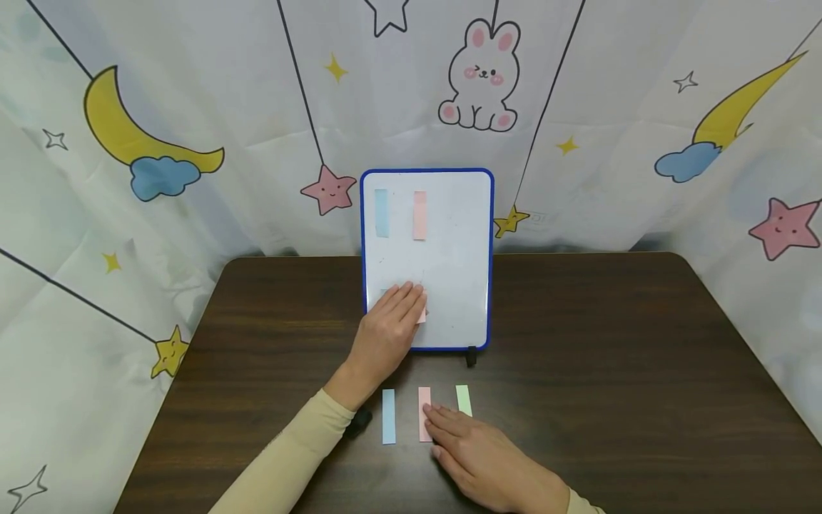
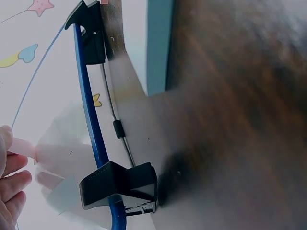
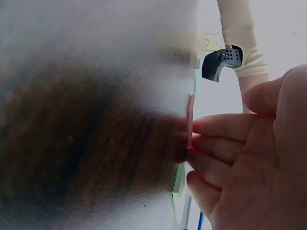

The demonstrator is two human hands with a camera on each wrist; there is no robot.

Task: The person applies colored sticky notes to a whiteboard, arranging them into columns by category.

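My left hand (image 1: 388, 332) lies with extended fingers against the lower left of a blue-framed whiteboard (image 1: 459, 271), touching a pink paper strip (image 1: 422, 316) that it partly covers. Beside that strip, a pale blue strip (image 2: 62, 194) shows on the board in the left wrist view. Higher up on the board are another blue strip (image 1: 382, 213) and a pink strip (image 1: 419, 215). On the table, the fingertips of my right hand (image 1: 491, 460) touch the right side of a pink sticky-note pad (image 1: 424, 414). A green pad (image 1: 464, 400) is partly hidden behind this hand.
A blue sticky-note pad (image 1: 388, 417) lies left of the pink one on the dark wooden table (image 1: 597, 357). Black clip feet (image 1: 472, 356) hold the board's lower edge. A patterned white curtain (image 1: 257, 107) hangs behind and at the sides.
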